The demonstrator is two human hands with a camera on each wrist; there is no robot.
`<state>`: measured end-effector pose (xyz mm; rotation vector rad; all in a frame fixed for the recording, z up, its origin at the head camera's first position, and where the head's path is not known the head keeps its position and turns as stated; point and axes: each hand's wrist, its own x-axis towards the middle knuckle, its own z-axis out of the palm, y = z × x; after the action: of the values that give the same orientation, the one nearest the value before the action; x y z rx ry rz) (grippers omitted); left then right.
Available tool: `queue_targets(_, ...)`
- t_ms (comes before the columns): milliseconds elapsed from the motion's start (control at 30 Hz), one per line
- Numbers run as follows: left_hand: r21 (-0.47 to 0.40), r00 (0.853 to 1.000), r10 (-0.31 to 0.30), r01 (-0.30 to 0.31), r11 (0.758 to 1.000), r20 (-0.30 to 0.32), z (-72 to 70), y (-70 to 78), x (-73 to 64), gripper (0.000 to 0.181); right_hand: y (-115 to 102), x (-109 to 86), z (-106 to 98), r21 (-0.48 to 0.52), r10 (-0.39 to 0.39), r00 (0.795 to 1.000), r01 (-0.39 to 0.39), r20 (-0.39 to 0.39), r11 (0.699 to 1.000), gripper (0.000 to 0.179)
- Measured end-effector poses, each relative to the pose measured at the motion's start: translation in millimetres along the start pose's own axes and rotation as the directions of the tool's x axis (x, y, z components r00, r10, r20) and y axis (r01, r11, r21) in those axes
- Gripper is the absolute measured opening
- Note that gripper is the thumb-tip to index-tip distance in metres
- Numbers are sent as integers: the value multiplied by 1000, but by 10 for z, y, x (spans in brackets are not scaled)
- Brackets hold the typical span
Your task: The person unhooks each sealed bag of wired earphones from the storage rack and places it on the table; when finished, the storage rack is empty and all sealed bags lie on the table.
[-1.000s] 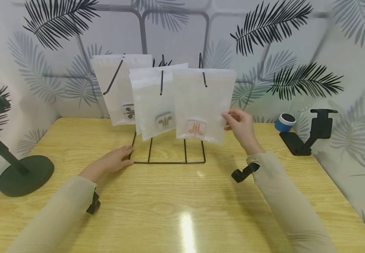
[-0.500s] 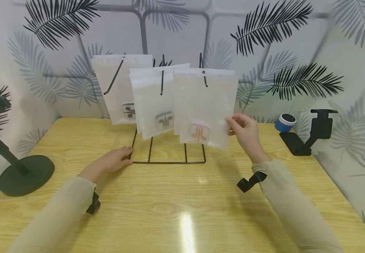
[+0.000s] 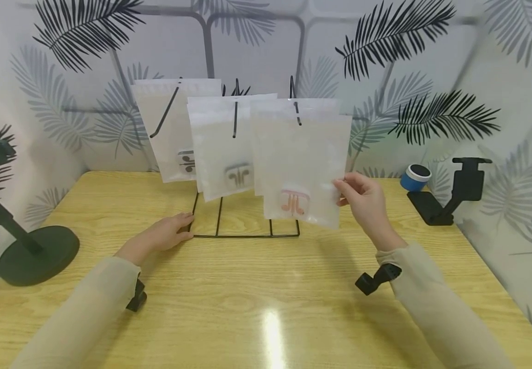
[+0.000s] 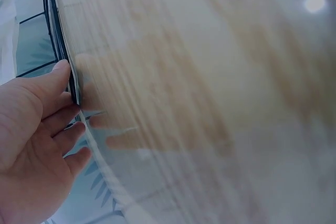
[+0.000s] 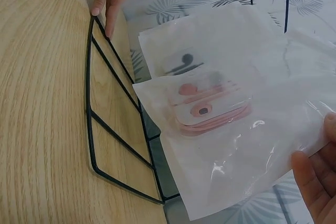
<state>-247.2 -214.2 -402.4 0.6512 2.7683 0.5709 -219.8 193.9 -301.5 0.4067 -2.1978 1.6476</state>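
the front white pouch (image 3: 306,164) is at the right hook (image 3: 298,115) of the black wire rack (image 3: 247,236), and it sits a little lower and more to the right than the rear pouch (image 3: 257,148), which is behind it. we cannot tell if the hook passes through the top of the front white pouch. near its bottom we see the pink earphones (image 3: 295,203), which show through the film.

the right hand (image 3: 364,202) pinches the right edge of this pouch, with thumb and fingers together on the film. the left hand (image 3: 164,236) rests at the left front corner of the rack's base; its fingers are relaxed, slightly apart from each other, and they touch the wire. we see the 2 hands well apart.

on the other 2 hooks we see the middle pouches (image 3: 219,148), with dark earphones (image 3: 238,177) inside, and the left pouches (image 3: 173,143), which are partly covered by the middle ones. the rack stands on the wooden tabletop (image 3: 229,297). at the left side we see a dark green lamp (image 3: 37,256). at the right side there are a blue jar (image 3: 414,182) and a black stand (image 3: 469,182), near each other.
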Motion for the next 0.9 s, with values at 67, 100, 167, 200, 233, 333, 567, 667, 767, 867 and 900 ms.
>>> queue_targets(67, 0, 1000, -1, 1, 1000, 1, 1, -1, 2, 56, 3, -22, -13, -2, -5, 1000, 5, 4, 1000, 19)
queue_targets(100, 0, 1000, -3, 3, 1000, 1, 0, 0, 4, 56, 20, -28, -21, -1, -8, 1000, 8, 6, 1000, 18)
queue_targets(167, 4, 1000, -4, 4, 1000, 0, -1, 1, 6, 56, 70, -38, -40, 3, -12, 1000, 12, 8, 1000, 18)
queue_targets(200, 4, 1000, -4, 4, 1000, -1, -2, 3, 7, 55, 97, -42, -51, 4, -14, 1000, 14, 8, 1000, 18)
queue_targets(233, 5, 1000, -5, 5, 1000, -1, -3, 6, 7, 55, 124, -47, -61, 2, -15, 1000, 15, 8, 1000, 18)
queue_targets(333, 6, 1000, -7, 7, 1000, 0, -9, 19, 3, 55, 173, -68, -87, 4, -23, 1000, 23, 2, 1000, 19)
queue_targets(567, 7, 1000, 6, -6, 1000, 0, -3, 25, 10, 55, 102, -189, -173, -10, -36, 999, 36, 3, 999, 23)
queue_targets(667, 14, 1000, 8, -8, 1000, 1, 5, 20, 19, 55, 65, -241, -241, -34, -29, 1000, 29, -6, 999, 24)
queue_targets(767, 18, 1000, -4, 4, 1000, 4, 6, 15, 23, 56, 55, -277, -327, -59, -47, 998, 45, -32, 997, 22)
queue_targets(867, 17, 1000, -14, 14, 1000, 7, 3, 18, 24, 56, 68, -314, -428, -97, -77, 995, 70, -65, 993, 17)
queue_targets(900, 17, 1000, -16, 16, 1000, 8, 2, 19, 26, 56, 78, -327, -465, -114, -86, 993, 77, -75, 991, 16)
